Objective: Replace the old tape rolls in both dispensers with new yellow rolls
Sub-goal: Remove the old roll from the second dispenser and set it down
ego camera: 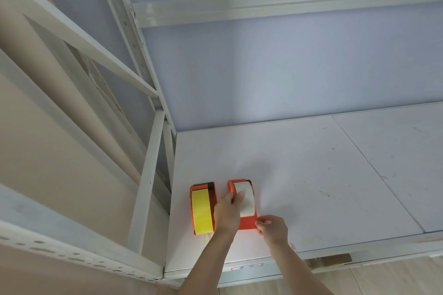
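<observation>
Two orange tape dispensers sit side by side on a white shelf board [311, 175] near its left front corner. The left dispenser [193, 193] holds a yellow tape roll [202, 211]. In the right dispenser [248, 221] is a pale, whitish tape roll [247, 199]. My left hand [227, 213] grips that pale roll, thumb on one side and a finger on top. My right hand [272, 229] pinches the near right corner of the right dispenser's orange body.
The board belongs to a white metal rack with a slotted upright [146, 182] just left of the dispensers and a crossbar [263, 11] above. A lavender wall [263, 74] stands behind. A seam [374, 167] crosses the board on the right.
</observation>
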